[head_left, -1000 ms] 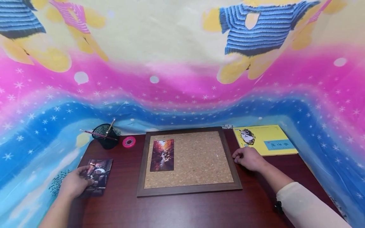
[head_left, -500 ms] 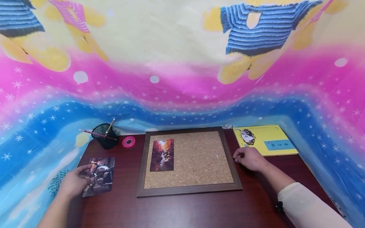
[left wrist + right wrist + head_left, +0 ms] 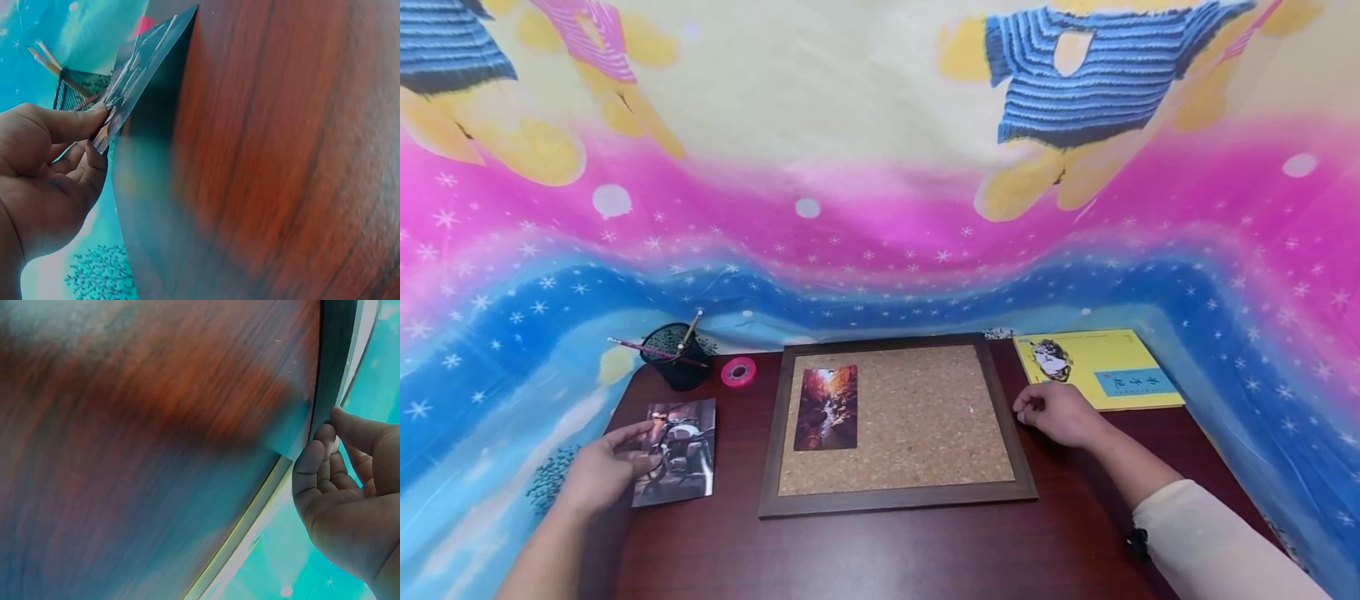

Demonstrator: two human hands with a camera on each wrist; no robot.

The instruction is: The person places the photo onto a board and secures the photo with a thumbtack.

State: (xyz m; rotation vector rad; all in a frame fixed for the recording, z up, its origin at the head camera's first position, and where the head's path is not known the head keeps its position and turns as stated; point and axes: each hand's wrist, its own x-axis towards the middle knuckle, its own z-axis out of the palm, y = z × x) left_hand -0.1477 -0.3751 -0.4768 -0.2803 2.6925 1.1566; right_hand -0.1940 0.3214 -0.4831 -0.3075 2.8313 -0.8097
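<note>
My left hand (image 3: 601, 468) pinches the left edge of a motorcycle photo print (image 3: 683, 454), thumb on its face. The left wrist view has the print (image 3: 147, 65) tilted up off the table. A framed corkboard (image 3: 925, 417) lies mid-table. On its left part is another print, a stream among red trees (image 3: 827, 408). My right hand (image 3: 1060, 414) is beside the board's right frame, fingers curled and thumb tip against the index finger. Nothing shows between those fingertips in the right wrist view, where the hand (image 3: 350, 481) overlaps the dark frame (image 3: 334, 356).
At the back left stand a black mesh pen cup (image 3: 677, 362) with pencils and a pink tape roll (image 3: 738, 372). A yellow book (image 3: 1093, 358) lies at the back right behind my right hand. Patterned cloth (image 3: 865, 242) hangs around the dark red table (image 3: 865, 554).
My left hand has moved slightly right and away from me, bringing the motorcycle print with it, which now tilts more. The right hand, board and other print stay about where they were.
</note>
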